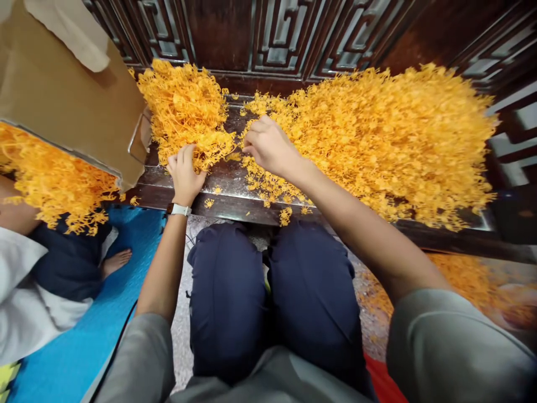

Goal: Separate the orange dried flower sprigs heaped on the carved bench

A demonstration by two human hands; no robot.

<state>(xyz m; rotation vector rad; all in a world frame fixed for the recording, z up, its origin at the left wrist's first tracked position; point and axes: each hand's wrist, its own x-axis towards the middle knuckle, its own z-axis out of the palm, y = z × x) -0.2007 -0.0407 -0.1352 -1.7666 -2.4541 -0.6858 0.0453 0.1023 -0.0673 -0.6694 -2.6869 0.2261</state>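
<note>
Lighting is bright and diffuse, with no source visible. The varnished table [151, 193] shows a pale sheen along its top, without hard glare. A soft shadow lies on the brown cardboard [62, 89] at the table's left end. Wide-angle distortion bends straight lines toward the frame edges on both sides of the table. Focus is sharp throughout, with no evident motion blur.

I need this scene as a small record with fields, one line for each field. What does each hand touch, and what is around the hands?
Left hand: in the smaller pile of orange sprigs
Left wrist: wears a watch
Right hand: fingertips at the sprigs beside the larger pile
Surface: dark wooden ledge
Behind: carved wooden panel
Nearby: brown bag; another person's bare foot; blue mat
</note>
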